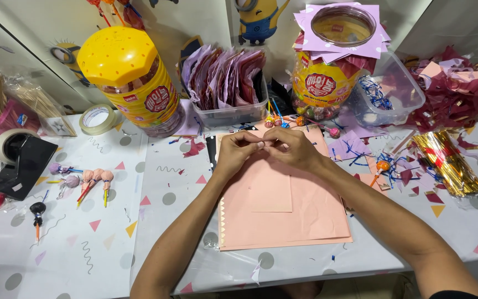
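My left hand (234, 153) and my right hand (290, 147) meet fingertip to fingertip above a stack of peach paper sheets (283, 210) in the middle of the table. The fingers of both hands pinch something small between them; it is hidden by the fingers and I cannot tell what it is. Several loose lollipops (300, 120) lie just beyond my hands. Wrapped lollipops in peach and purple paper (92, 180) lie to the left.
A yellow-lidded candy jar (134, 83) stands back left, a second jar (323, 83) topped with purple squares back centre. A clear tub of folded papers (230, 113), a clear box of blue twist ties (383, 97), a black tape dispenser (20, 160), a tape roll (97, 119) and gold strips (449, 160) surround the sheets.
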